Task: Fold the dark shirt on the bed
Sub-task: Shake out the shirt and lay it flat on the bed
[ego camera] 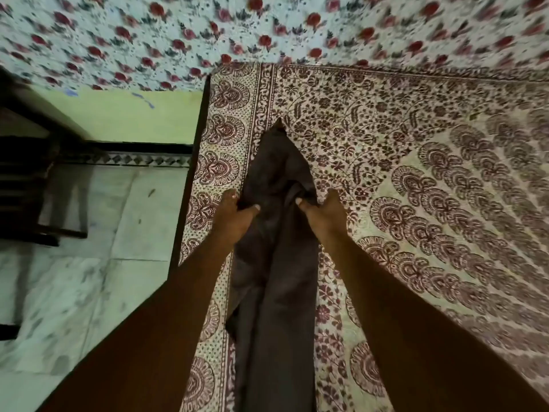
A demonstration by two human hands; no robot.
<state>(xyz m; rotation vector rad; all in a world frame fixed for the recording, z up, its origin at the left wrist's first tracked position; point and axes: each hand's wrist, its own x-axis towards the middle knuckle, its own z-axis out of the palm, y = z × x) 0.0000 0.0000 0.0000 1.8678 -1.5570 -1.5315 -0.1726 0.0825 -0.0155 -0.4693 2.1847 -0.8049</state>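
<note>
The dark shirt (276, 263) lies as a long narrow strip near the left edge of the bed (416, 144), running from the bottom of the view up to a pointed end. My left hand (234, 215) grips its left edge, thumb on top of the cloth. My right hand (325, 211) grips its right edge at the same height, bunching the fabric between thumb and fingers. Both forearms reach in from below.
The bed carries a maroon-patterned cover, and a floral sheet with red roses (267, 31) lies beyond it. The bed's dark frame edge (193, 179) borders a pale tiled floor (74, 278) on the left. Dark furniture (26, 179) stands at the far left.
</note>
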